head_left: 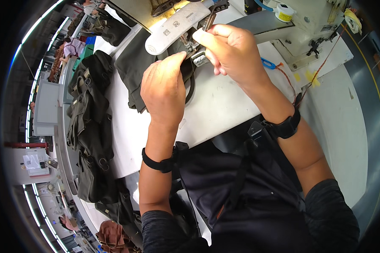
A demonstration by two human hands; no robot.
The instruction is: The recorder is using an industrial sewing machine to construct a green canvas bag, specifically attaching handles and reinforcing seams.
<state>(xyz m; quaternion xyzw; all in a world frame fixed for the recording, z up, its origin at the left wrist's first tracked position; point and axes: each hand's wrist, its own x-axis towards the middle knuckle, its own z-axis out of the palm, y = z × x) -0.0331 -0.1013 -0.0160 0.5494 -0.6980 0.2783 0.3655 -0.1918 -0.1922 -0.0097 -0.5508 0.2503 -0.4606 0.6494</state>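
Both my hands are at the needle area of a sewing machine (179, 27) with a white rounded head. My left hand (164, 86) is closed at the fingertips on dark olive fabric (133, 69), beside a zipper-like toothed strip (191, 54) near the presser foot. The fabric spreads out flat to the left and passes under the hand. My right hand (236, 52) is curled just right of the needle, thumb and forefinger pinched together beside a dark metal part (210, 20). Whatever is between those fingers is hidden. A shiny metal cylinder (200, 60) sits below the fingertips.
Several dark olive bags (90, 126) are heaped along the table's left side, with a brown bag (114, 236) at the lower left. A blue-handled tool (267, 63) with an orange cord lies right of my right hand. A round white-and-yellow container (284, 13) stands on the machine.
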